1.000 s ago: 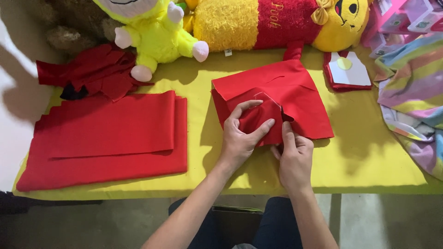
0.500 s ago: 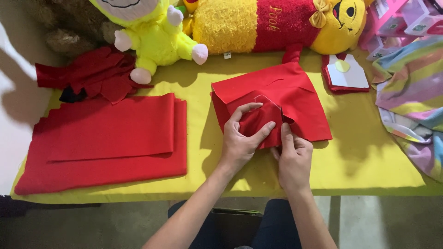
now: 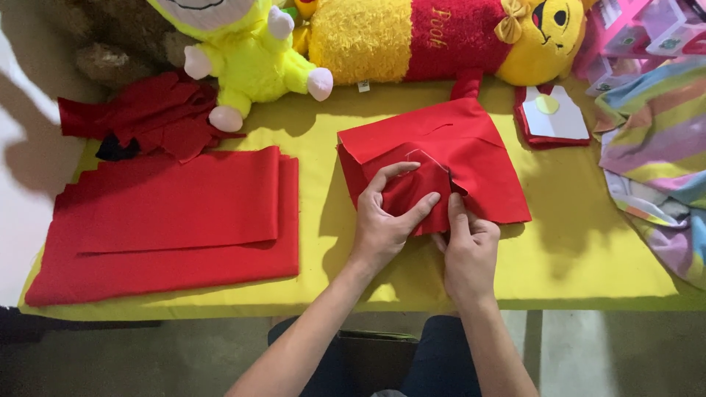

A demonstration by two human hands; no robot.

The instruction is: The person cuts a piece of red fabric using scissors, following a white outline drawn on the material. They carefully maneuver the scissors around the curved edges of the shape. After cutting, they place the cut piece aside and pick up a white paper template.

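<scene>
Red fabric piece point(image 3: 456, 147) lying right of centre on a yellow table point(image 3: 573, 257), pinched at its near edge by left hand point(image 3: 382, 224), thumb and fingers spread over a fold, and right hand point(image 3: 471, 246), fingertips closed on the hem. Grey floor below. Folded red cloth stack point(image 3: 169, 220) far left; plush toys point(image 3: 353, 37) along the back edge; striped cloth point(image 3: 654, 147) at right.
</scene>
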